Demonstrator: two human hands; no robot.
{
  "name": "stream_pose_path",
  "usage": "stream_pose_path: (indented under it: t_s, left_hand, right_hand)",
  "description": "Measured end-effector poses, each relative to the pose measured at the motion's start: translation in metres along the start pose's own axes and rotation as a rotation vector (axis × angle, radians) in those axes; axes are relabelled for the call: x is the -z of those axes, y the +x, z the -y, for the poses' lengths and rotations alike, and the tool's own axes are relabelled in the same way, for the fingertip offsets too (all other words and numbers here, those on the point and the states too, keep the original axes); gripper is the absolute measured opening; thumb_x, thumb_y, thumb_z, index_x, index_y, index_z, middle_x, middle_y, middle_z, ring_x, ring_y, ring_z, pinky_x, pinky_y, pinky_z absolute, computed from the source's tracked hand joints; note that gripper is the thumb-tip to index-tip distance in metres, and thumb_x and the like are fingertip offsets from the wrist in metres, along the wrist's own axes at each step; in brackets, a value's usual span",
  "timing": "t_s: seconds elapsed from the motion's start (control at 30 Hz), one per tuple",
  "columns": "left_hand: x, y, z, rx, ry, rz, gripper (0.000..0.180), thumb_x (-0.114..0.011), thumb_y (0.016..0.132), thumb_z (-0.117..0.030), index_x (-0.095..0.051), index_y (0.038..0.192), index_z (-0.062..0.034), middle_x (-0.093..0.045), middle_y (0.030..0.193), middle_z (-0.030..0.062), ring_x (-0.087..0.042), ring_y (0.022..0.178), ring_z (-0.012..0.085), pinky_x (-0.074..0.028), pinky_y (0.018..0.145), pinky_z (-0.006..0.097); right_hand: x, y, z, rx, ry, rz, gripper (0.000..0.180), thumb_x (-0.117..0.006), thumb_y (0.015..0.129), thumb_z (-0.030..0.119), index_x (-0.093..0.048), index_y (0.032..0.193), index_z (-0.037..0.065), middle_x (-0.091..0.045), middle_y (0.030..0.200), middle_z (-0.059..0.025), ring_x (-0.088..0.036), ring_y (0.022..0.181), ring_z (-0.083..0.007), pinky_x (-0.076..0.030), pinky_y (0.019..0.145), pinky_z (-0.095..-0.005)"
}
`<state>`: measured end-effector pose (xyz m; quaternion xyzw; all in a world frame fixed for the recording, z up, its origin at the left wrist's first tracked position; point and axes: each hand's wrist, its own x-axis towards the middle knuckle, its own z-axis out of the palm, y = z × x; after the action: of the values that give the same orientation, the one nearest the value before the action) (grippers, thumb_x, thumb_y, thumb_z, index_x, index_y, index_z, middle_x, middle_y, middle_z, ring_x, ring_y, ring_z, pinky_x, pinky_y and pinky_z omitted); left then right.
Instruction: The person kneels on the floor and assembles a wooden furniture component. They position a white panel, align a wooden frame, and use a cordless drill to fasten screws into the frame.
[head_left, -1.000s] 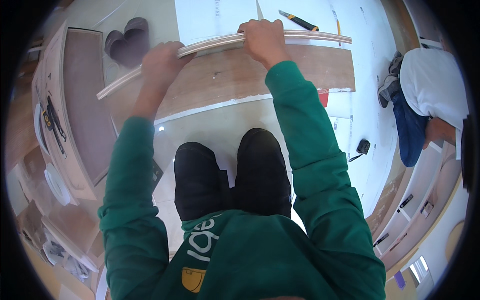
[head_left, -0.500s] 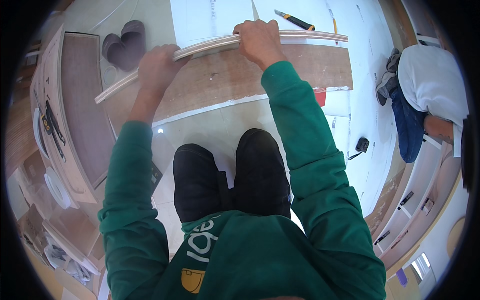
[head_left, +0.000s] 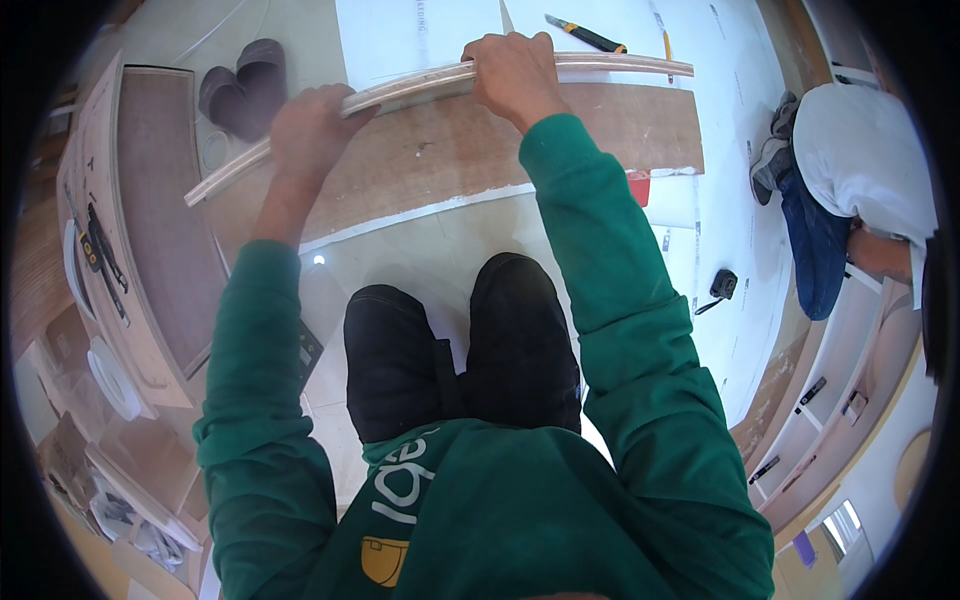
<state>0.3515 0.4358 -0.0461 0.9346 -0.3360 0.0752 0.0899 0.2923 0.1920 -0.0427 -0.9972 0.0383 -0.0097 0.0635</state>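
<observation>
Between my two hands a long plywood board (head_left: 430,155) stands on edge, its pale layered edge toward me and its brown face turned to my knees. Wrapped over the top edge left of the middle is my left hand (head_left: 312,128). Farther right, my right hand (head_left: 513,78) grips the same edge. Fingertips of both hands are hidden behind the board. White residue runs along its lower edge. Just beyond the board lie an orange and black utility knife (head_left: 590,36) and a yellow pencil (head_left: 667,44).
White sheeting (head_left: 740,150) covers the floor to the right, with a black tape measure (head_left: 722,286) on it. Dark clogs (head_left: 258,88) sit at the far left, near a wooden cabinet piece (head_left: 155,210). At the right edge a person in a white shirt (head_left: 865,145) crouches.
Everything has shifted slightly up and left in the picture. Both hands keep the same grip on the board.
</observation>
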Motion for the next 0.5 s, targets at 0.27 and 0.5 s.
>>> stream_pose_path:
  t_s: [0.27,0.5]
  left_hand:
    - [0.0023,0.0014,-0.0004,0.023,0.034,0.048,0.033,-0.075,0.077,-0.044,-0.072,0.086,-0.0126,-0.069,0.078,0.0052,-0.066,0.073,0.0245,-0.052,0.064,0.037]
    - [0.0015,0.0009,-0.0017,0.023,0.03,0.052,0.033,-0.075,0.077,-0.044,-0.073,0.088,-0.0129,-0.07,0.08,0.0057,-0.066,0.074,0.0247,-0.052,0.065,0.038]
  right_hand:
    - [-0.0003,0.0019,0.0012,-0.015,-0.004,0.016,0.026,-0.061,0.079,0.007,-0.076,0.094,0.02,-0.07,0.074,-0.0073,-0.067,0.077,-0.0241,-0.037,0.072,-0.04]
    - [-0.0011,0.0008,0.0009,-0.028,-0.008,0.048,0.027,-0.061,0.079,0.007,-0.076,0.097,0.02,-0.071,0.081,-0.0067,-0.067,0.082,-0.0237,-0.038,0.075,-0.0409]
